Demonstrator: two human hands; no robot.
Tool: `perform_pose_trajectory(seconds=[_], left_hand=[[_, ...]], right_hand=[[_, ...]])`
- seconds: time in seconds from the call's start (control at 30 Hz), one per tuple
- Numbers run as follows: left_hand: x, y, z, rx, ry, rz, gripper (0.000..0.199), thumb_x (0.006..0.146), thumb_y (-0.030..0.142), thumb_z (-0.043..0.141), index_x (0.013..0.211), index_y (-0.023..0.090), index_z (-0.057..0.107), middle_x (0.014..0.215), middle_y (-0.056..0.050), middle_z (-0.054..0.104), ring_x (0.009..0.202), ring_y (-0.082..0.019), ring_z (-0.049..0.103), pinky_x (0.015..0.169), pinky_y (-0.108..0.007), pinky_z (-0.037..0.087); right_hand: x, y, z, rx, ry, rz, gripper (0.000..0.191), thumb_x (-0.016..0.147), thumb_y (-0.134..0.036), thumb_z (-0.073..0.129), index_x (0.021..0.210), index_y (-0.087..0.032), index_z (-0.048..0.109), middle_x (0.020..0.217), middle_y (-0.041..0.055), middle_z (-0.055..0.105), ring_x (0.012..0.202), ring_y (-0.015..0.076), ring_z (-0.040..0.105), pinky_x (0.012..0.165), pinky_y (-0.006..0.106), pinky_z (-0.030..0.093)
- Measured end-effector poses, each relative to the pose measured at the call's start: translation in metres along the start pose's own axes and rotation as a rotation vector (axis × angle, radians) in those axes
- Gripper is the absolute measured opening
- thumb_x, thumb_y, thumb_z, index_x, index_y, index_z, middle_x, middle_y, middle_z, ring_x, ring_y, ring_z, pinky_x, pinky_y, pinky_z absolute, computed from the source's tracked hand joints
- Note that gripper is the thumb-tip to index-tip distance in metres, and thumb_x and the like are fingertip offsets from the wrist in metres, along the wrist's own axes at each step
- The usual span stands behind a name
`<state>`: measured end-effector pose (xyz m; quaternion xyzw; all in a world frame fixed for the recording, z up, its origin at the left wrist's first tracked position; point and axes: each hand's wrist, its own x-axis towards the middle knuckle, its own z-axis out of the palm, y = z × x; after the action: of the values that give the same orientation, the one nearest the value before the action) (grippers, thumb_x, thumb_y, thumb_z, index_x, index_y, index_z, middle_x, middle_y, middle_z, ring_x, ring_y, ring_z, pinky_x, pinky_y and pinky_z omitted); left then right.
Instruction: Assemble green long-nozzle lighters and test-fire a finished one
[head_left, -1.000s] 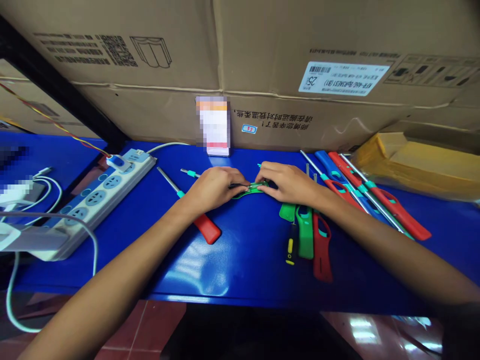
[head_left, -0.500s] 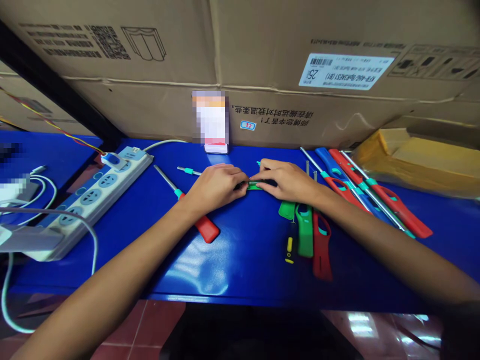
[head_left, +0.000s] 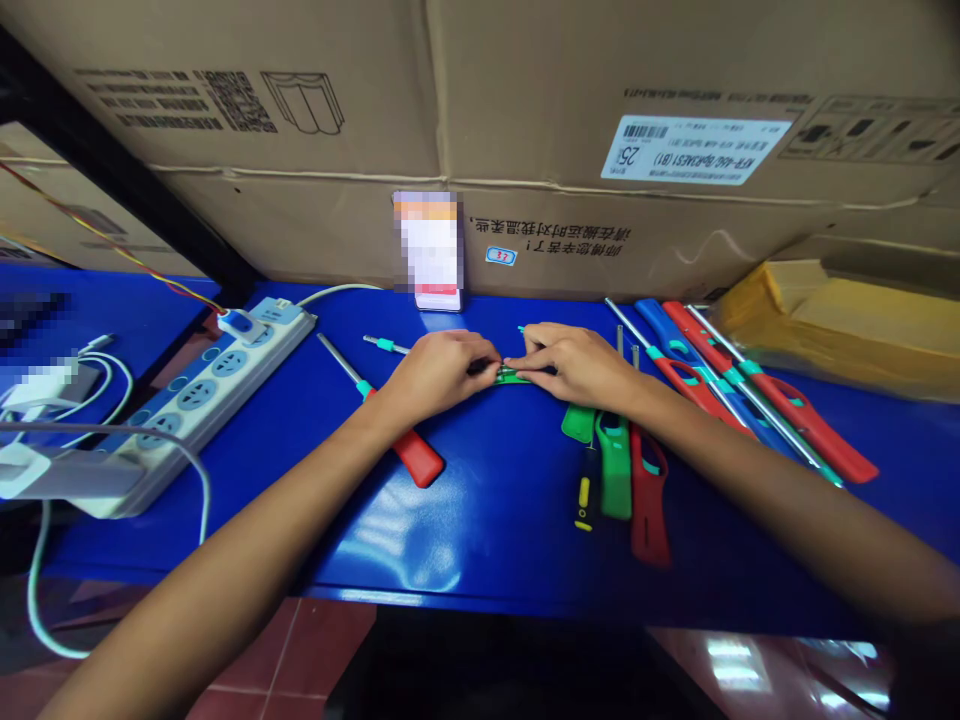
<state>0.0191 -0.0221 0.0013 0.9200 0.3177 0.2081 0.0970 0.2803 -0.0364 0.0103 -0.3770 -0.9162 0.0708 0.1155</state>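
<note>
The left hand [head_left: 442,378] and right hand [head_left: 570,365] pinch a small green plastic piece [head_left: 514,376] between them over the blue table [head_left: 487,540], a red-handled utility lighter [head_left: 416,456] lying just below the left wrist.

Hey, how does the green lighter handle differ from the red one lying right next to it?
The green lighter handle is green, while the red lighter handle is red. The green lighter handle ends sooner toward the person; the red lighter handle reaches further down. The green lighter handle lies beside the yellow-handled screwdriver, and the red lighter handle lies on its other side. Both lie flat on the blue table and show a teal piece near the top.
</note>
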Motion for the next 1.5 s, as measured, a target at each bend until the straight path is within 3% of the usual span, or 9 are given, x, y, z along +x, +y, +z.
perform_pose_trajectory(seconds=[0.2,0.33,0.6,0.77,1.07,1.33,1.5], left_hand=[[0.010,0.000,0.003,-0.181,-0.019,-0.244,0.012,0.093,0.017,0.071,0.089,0.018,0.082,0.084,-0.003,0.083,0.073,-0.018,0.073,0.070,-0.029,0.049],[0.014,-0.004,0.002,-0.349,-0.039,-0.300,0.014,0.094,0.018,0.070,0.093,0.017,0.084,0.084,-0.002,0.084,0.072,-0.016,0.074,0.069,-0.027,0.050],[0.007,-0.014,-0.013,-0.307,-0.062,-0.198,0.021,0.101,0.024,0.068,0.101,0.019,0.088,0.097,-0.004,0.088,0.083,-0.019,0.077,0.077,-0.030,0.054],[0.005,-0.017,-0.011,-0.284,-0.055,-0.168,0.017,0.100,0.026,0.073,0.099,0.020,0.088,0.097,-0.006,0.088,0.084,-0.020,0.078,0.080,-0.032,0.056],[0.006,-0.018,-0.007,-0.326,-0.046,-0.219,0.015,0.097,0.023,0.074,0.094,0.020,0.088,0.093,-0.004,0.086,0.082,-0.018,0.077,0.078,-0.031,0.054],[-0.003,-0.025,-0.027,-0.257,-0.108,-0.127,0.021,0.103,0.026,0.068,0.105,0.020,0.088,0.104,-0.006,0.087,0.093,-0.021,0.079,0.088,-0.034,0.059],[-0.004,-0.022,-0.029,-0.224,-0.169,-0.037,0.020,0.100,0.031,0.079,0.115,0.021,0.088,0.112,-0.007,0.086,0.103,-0.024,0.079,0.097,-0.038,0.060]], right_hand=[[0.003,0.001,0.002,0.054,-0.005,0.039,0.023,0.109,-0.028,0.072,0.120,-0.027,0.092,0.096,0.0054,0.064,0.085,0.0212,0.055,0.074,0.036,0.035],[0.005,0.000,0.002,0.061,-0.008,0.072,0.022,0.108,-0.028,0.073,0.118,-0.028,0.092,0.092,0.0040,0.062,0.083,0.0204,0.052,0.071,0.037,0.032],[0.004,0.004,-0.002,0.164,0.014,0.111,0.023,0.102,-0.023,0.082,0.122,-0.030,0.091,0.100,0.0038,0.070,0.087,0.0200,0.062,0.077,0.035,0.041],[0.006,0.006,-0.002,0.297,0.012,0.089,0.021,0.101,-0.024,0.082,0.120,-0.027,0.089,0.105,0.0046,0.075,0.090,0.0203,0.066,0.085,0.035,0.048],[0.006,0.002,0.001,0.349,0.042,0.113,0.012,0.101,-0.022,0.081,0.111,-0.022,0.086,0.102,0.0042,0.074,0.086,0.0184,0.065,0.081,0.033,0.046],[0.007,0.001,0.006,0.432,0.065,0.167,0.005,0.095,-0.020,0.084,0.099,-0.022,0.084,0.099,0.0033,0.075,0.087,0.0186,0.066,0.081,0.034,0.047],[0.006,0.001,0.004,0.393,0.064,0.158,0.008,0.097,-0.024,0.084,0.104,-0.023,0.089,0.099,0.0051,0.076,0.086,0.0199,0.068,0.080,0.035,0.047]])
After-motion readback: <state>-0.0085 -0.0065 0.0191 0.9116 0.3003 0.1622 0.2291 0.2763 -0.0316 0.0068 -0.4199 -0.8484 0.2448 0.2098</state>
